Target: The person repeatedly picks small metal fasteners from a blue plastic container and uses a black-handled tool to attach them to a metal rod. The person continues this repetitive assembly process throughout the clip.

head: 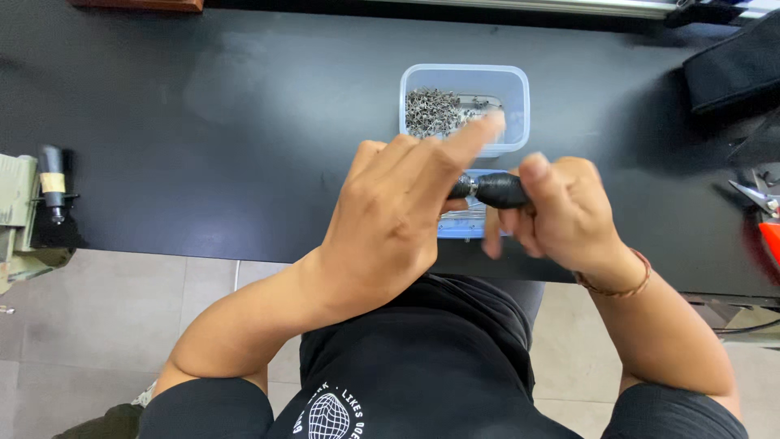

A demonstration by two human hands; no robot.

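Item one, the black tool handle (pixel 500 190): a short, rounded dark grip with a metal collar at its left end. I see it held level above the near edge of the black table (pixel 203 122), just in front of the clear tub (pixel 520 97).

Right hand (pixel 561 211): fingers curled closed around the right part of the handle, thumb laid along its top. The lower fingers are blurred. A thin brown bracelet (pixel 621 286) sits on that wrist.

Left hand (pixel 390 219): it covers the handle's collar end. The forefinger is stretched out, its tip reaching up to the tub's front wall, and the other fingers are bent inward. I cannot tell what, if anything, they pinch, since the palm side is hidden.

Clear tub: rectangular, pale translucent plastic, open on top, holding a heap of small grey metal parts (pixel 435 110) piled toward its left side.

Second clear container (pixel 463 223): directly below the handle, nearer to me than the tub, mostly hidden by both hands; its contents are too obscured to name.

Far left of the tub, at the table's edge: a black cylinder with a tan label band (pixel 53 183), standing on a pale green fixture (pixel 16 219).

Far right of the tub: a black pouch (pixel 731 69), and below it a blurred red object (pixel 770 240).
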